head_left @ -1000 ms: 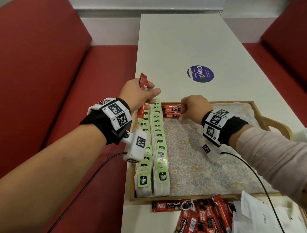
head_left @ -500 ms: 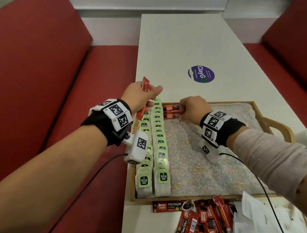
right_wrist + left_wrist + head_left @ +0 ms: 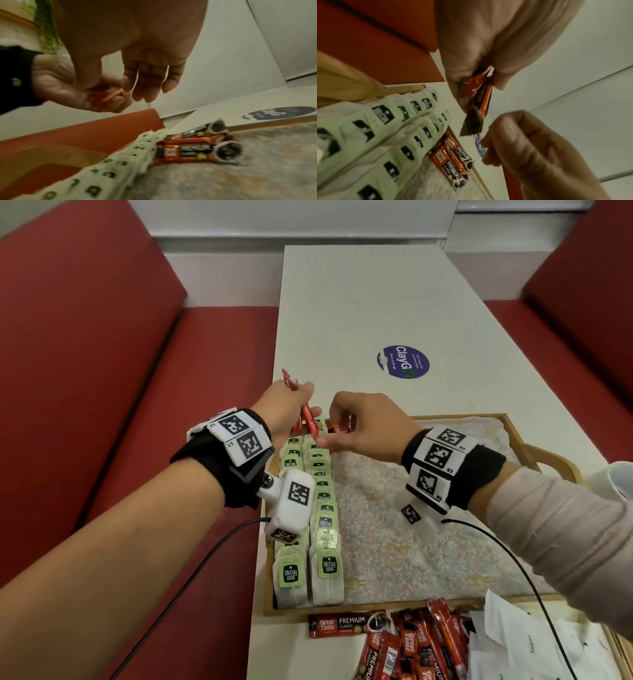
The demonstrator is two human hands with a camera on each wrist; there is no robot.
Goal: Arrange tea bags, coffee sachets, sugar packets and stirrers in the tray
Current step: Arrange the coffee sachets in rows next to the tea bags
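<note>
The left hand (image 3: 286, 409) is raised over the far left corner of the wooden tray (image 3: 513, 433), fingers and thumb curled round a small bunch of red coffee sachets (image 3: 306, 416); the sachets stand steeply tilted, one end poking up past the knuckles, the other hanging below the palm. The left wrist view shows at least two held sachets pinched between thumb and fingers (image 3: 500, 79), a dark torn-looking end dangling down. The right hand (image 3: 364, 428) sits just beside the left, above the tray's far edge, fingers loosely curled downward with the tips close to the lower end of the held sachets; the right wrist view shows the fingers (image 3: 149, 86) relaxed and holding nothing. Whether a fingertip touches the held sachets cannot be told. Inside the tray, on a floral cloth liner (image 3: 404, 535), two rows of tea bags (image 3: 323, 529) with green tags run along the left side from near edge to far edge. At the far end, just right of the tea bags, three or so placed coffee sachets (image 3: 193, 151) lie side by side against the far rim. Outside the tray, at its near edge on the white table (image 3: 359, 309), lies a loose pile of coffee sachets (image 3: 404, 642), with white sugar packets (image 3: 524, 642) to its right. A purple round sticker (image 3: 403, 361) is on the table beyond the tray. Red bench seats (image 3: 102, 371) flank the table.
</note>
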